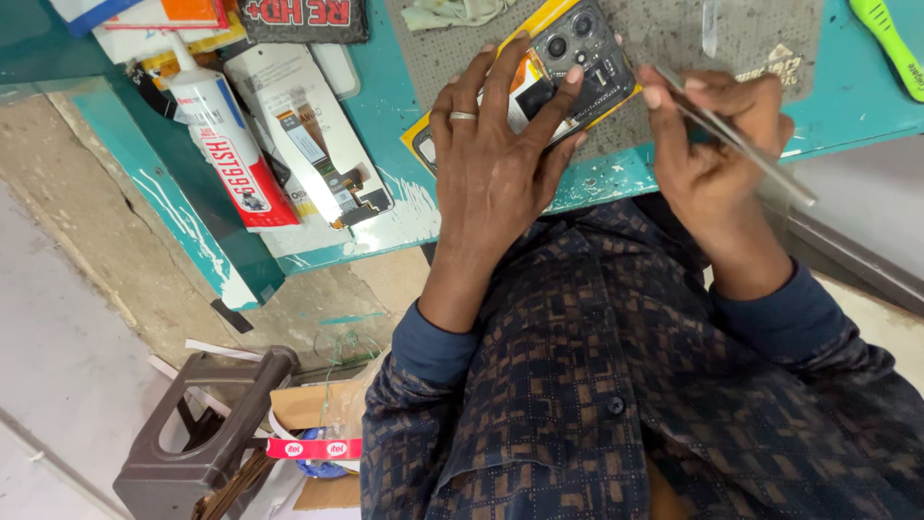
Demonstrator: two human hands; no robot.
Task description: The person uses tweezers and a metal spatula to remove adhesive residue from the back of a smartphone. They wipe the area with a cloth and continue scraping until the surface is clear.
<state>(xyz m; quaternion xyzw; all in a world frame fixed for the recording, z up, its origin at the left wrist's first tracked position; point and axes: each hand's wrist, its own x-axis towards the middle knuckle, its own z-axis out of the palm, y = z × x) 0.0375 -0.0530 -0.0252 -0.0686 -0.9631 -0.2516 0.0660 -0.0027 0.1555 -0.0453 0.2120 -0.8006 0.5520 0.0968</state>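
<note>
Left hand: left hand (496, 164) lies spread, palm down, over the opened phone (568, 67), fingers pressing its back and a ring on one finger.
Right hand: right hand (717, 144) is pinched shut around metal tweezers (731, 135), whose tips point toward the phone's edge at 9 o'clock from the hand (whether the tips touch it, I cannot tell).
Phone: black, camera lenses up, yellow and orange parts showing inside, resting on a grey work mat (664, 39) at 12 o'clock from the left hand.
Desk: teal desk (385, 106) with chipped paint carries the mat.
Glue tube: white and red tube (226, 140) lies at 9 o'clock from the left hand, well apart.
Parts packet: white packet (308, 135) with a flex part, just beside the tube.
Green tool: bright green handle (890, 43) at 2 o'clock from the right hand, near the desk's far corner.
Cloth: pale rag (448, 12) at 12 o'clock.
Floor: brown plastic stool (197, 433) stands at 7 o'clock, beside cardboard scraps (313, 404).
</note>
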